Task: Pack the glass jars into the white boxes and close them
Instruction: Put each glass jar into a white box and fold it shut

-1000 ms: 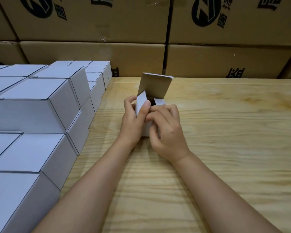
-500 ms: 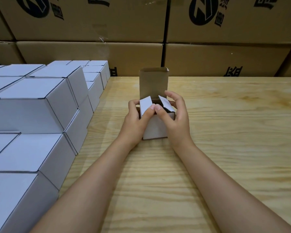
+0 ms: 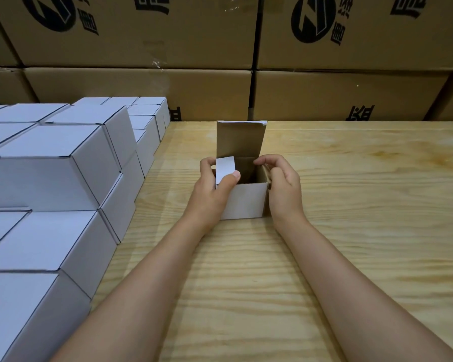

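Between both hands — white box (image 3: 246, 199) (lid upright), brown inside.

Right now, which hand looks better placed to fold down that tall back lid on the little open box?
Probably the right hand: its fingers curl free at the white box's rim beside the raised lid. The left hand is pinching the side flap.

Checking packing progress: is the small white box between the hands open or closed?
Open: small white cardboard box has its lid flap standing upright.
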`<state>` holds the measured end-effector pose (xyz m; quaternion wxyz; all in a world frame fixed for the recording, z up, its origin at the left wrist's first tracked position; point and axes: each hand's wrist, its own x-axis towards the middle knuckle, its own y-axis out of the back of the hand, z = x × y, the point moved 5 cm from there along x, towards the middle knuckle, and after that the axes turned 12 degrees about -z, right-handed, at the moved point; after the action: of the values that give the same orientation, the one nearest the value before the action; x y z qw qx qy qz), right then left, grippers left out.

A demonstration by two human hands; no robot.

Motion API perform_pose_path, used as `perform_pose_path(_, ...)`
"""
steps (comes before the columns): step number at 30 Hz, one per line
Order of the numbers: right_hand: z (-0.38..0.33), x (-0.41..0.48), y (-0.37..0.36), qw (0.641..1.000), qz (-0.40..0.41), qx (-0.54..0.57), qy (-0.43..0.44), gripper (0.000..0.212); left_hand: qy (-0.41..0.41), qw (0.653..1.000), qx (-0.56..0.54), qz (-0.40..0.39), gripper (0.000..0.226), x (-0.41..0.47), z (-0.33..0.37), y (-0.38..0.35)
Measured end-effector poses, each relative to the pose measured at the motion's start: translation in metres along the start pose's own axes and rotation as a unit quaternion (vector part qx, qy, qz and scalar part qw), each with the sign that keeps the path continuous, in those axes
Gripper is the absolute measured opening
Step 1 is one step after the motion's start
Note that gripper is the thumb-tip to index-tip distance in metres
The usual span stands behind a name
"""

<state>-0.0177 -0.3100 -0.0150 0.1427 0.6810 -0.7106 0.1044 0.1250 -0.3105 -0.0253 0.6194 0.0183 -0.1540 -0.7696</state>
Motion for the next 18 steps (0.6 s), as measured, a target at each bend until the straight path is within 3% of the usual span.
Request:
perform_pose_path(4,0.004,0.001,-0.001,0.999,-0.016,0.035,-0.007,0.029,0.001,0.999,-0.023,0.049,0.07,-0.001,0.002,0.005)
perform_pose_path(7,0.004,0.001,0.001,0.999,-0.013,0.034,0.01,0.03,-0.015,0.991,-0.092,0.093,0.065,-0.001,-0.001,0.011)
perform_pose_path(10,0.002,0.002,0.004,0.999,-0.012,0.047,0.021,0.027,0.019,0.98,-0.159,0.118,0.053,-0.001,-0.008,0.017)
perform_pose_path(14,0.004,0.002,0.005,0.996,-0.006,0.085,-0.011,0.03,-0.004,0.978,-0.165,0.126,0.033,-0.001,-0.011,0.021)
perform_pose_path(18,0.004,0.001,0.0,0.989,-0.04,0.138,-0.032,0.04,-0.038,0.983,-0.149,0.098,0.039,0.003,-0.009,0.018)
